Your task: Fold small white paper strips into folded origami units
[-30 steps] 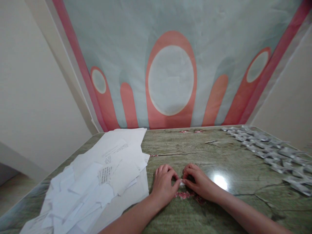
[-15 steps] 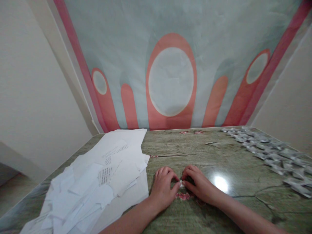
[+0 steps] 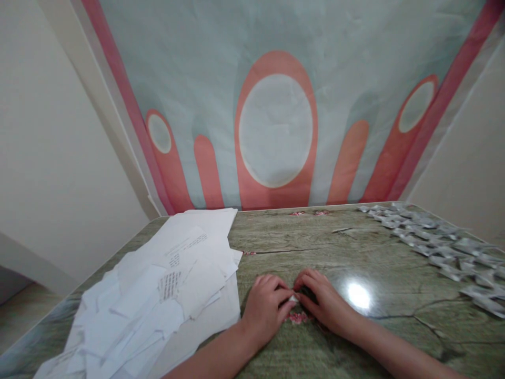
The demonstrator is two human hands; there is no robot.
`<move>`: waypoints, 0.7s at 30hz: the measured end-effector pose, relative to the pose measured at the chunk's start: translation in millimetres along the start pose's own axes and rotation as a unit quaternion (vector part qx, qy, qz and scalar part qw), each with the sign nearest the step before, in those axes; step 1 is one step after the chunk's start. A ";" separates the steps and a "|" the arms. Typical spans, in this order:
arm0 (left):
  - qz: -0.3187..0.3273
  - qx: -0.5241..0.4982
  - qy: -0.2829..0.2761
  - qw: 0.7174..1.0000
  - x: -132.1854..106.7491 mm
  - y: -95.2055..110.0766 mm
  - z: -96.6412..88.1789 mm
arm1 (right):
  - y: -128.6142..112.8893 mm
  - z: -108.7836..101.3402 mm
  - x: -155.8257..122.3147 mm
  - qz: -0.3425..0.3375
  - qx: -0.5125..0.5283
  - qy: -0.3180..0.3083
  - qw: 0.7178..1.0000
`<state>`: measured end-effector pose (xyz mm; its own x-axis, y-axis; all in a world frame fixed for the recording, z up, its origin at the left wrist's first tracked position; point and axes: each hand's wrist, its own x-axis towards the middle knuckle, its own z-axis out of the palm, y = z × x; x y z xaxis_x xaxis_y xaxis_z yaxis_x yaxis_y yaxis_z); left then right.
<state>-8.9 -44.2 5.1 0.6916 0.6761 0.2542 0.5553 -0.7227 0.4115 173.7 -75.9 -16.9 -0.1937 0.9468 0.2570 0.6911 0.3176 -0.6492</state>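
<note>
Both my hands meet low over the table, fingertips nearly touching. Between them is a small white piece of paper [image 3: 293, 298], mostly covered by the fingers. My left hand [image 3: 266, 302] pinches its left side between thumb and forefinger. From the right, my right hand [image 3: 319, 296] pinches the other side the same way. Just below the fingertips, a small pile of reddish-pink bits [image 3: 298, 318] lies on the wood-patterned table [image 3: 284, 268].
White paper sheets and torn pieces [image 3: 134, 305], some printed, are heaped on the left. Rows of twisted whitish paper packets [image 3: 437, 247] lie along the right edge. Behind the table hangs a backdrop [image 3: 276, 131] with orange arches. A bright reflection [image 3: 358, 296] shows near my right forearm.
The left fingers have shifted slightly toward the right hand and closed further over the small paper, so less of it shows. The right hand has barely moved.
</note>
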 end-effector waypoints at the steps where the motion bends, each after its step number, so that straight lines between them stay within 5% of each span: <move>1: 0.009 0.012 -0.003 1.000 -0.3 -0.4 0.1 | 0.2 0.6 0.0 -0.001 0.000 0.001 1.000; 14: 0.107 0.196 0.005 0.975 4.9 -10.1 9.5 | -3.2 2.2 -2.8 -0.075 -0.052 -0.003 0.996; 21: 0.100 0.187 0.026 0.977 8.1 -13.1 10.1 | -0.3 -3.6 -1.0 -0.140 -0.196 -0.033 0.970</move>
<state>-6.0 -30.6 -7.1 0.7848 0.5155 0.3439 0.5484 -0.8362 0.0021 176.1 -77.1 -14.4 -0.4477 0.8311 0.3300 0.8135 0.5318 -0.2356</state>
